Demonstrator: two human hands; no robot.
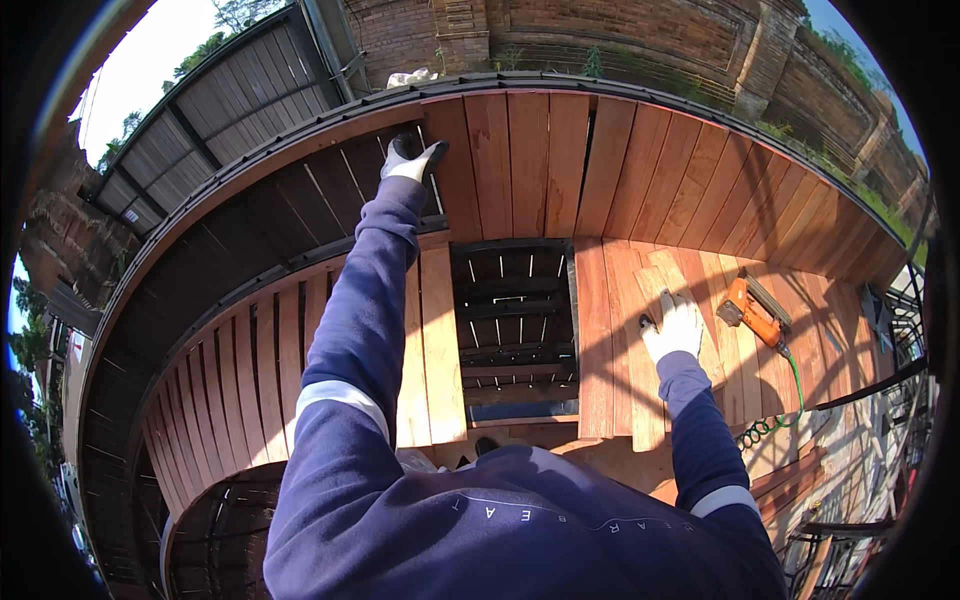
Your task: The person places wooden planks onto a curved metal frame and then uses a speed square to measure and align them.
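Observation:
My left hand (410, 160), in a white glove with dark fingertips, reaches far up to the upright row of boards. Its thumb lies against the left edge of the end wooden board (452, 165), and its fingers curl at the dark gap beside it, partly hidden. Lower right, my right hand (676, 328), also gloved, rests flat with fingers apart on a loose wooden board (645, 400), whose near end sticks out past the seat boards (597, 350). To the right of that hand an orange nail gun (756, 310) lies on the seat, with a green coiled air hose (797, 375) attached.
Between the seat sections, an opening shows a dark metal frame (515, 310). Slatted seat boards (240, 380) curve away left, below a backrest frame (270, 215) without facing boards. A brick wall (630, 45) stands behind; offcuts (790, 480) lie at lower right.

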